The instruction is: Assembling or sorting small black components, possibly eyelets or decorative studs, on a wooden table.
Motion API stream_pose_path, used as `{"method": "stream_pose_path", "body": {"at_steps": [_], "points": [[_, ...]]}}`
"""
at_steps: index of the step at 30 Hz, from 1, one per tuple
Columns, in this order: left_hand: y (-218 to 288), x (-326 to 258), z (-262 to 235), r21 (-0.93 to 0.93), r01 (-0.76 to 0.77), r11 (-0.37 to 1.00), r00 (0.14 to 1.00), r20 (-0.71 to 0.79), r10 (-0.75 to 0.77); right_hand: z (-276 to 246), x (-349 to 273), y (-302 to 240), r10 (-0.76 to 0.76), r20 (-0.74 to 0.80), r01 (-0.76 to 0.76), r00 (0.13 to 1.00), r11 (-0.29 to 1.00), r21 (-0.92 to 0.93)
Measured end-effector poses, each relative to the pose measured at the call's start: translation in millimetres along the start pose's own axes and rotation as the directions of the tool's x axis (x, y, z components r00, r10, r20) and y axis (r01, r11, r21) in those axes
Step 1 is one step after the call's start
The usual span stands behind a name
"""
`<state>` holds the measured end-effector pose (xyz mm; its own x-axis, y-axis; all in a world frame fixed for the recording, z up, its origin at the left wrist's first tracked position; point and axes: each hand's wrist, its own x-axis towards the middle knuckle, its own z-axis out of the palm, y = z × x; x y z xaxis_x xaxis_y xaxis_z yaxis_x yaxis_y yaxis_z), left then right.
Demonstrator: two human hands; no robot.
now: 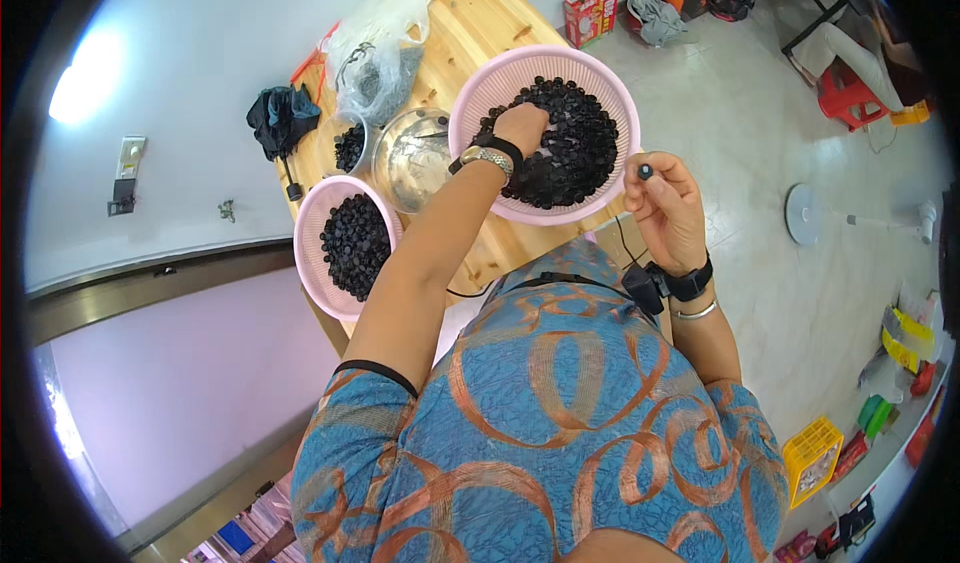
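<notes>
A large pink plastic basket point(622, 93) on the wooden table holds a heap of small black round caps point(575, 163). My left hand point(522, 129) reaches down into this heap, its fingers curled inward; the fingertips are hidden, so what they grip cannot be made out. Just beyond the basket's right rim, my right hand point(668, 211) is raised and pinches one small black cap point(645, 172) with a pale centre between thumb and fingers. To the left stands a smaller pink basket point(309, 253), also filled with black caps point(356, 248).
Beside the baskets on the wooden table point(480, 8) are a round metal lid or bowl point(410, 163), a clear tub point(362, 153) with black pieces, a plastic bag point(385, 38) and a folded black umbrella point(280, 121). A red stool point(848, 100) and yellow crate point(811, 459) stand to the right.
</notes>
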<state>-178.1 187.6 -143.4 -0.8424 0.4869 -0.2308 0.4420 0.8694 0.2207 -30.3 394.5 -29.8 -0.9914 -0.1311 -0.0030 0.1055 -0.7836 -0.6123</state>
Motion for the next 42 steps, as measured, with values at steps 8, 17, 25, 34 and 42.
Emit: {"method": "stream_pose_path", "body": {"at_steps": [8,17,25,34,42], "points": [[-0.9,-21.4,-27.8,-0.539,0.064,0.840,0.989,-0.077,-0.124,13.0,21.0,4.4,0.051,0.065,-0.054,0.997,0.998,0.044],[38.7,-129.1,-110.0,-0.996,-0.014,-0.085,0.955,0.012,-0.296,39.0,36.5,23.8,0.115,0.141,-0.124,0.983,0.991,0.057],[33.1,-184.2,-122.1,-0.898,-0.233,-0.372,0.921,-0.082,-0.380,69.6,40.4,42.7,0.200,0.239,-0.214,0.950,0.976,0.032],[37.6,-215.0,-133.3,-0.918,-0.333,-0.216,0.873,-0.214,-0.438,88.9,38.0,54.2,0.211,0.280,-0.225,0.937,0.974,0.017],[37.1,-222.3,-128.3,-0.890,-0.344,-0.299,0.891,-0.209,-0.402,94.6,32.2,53.7,0.130,0.284,-0.158,0.950,0.985,0.076]]}}
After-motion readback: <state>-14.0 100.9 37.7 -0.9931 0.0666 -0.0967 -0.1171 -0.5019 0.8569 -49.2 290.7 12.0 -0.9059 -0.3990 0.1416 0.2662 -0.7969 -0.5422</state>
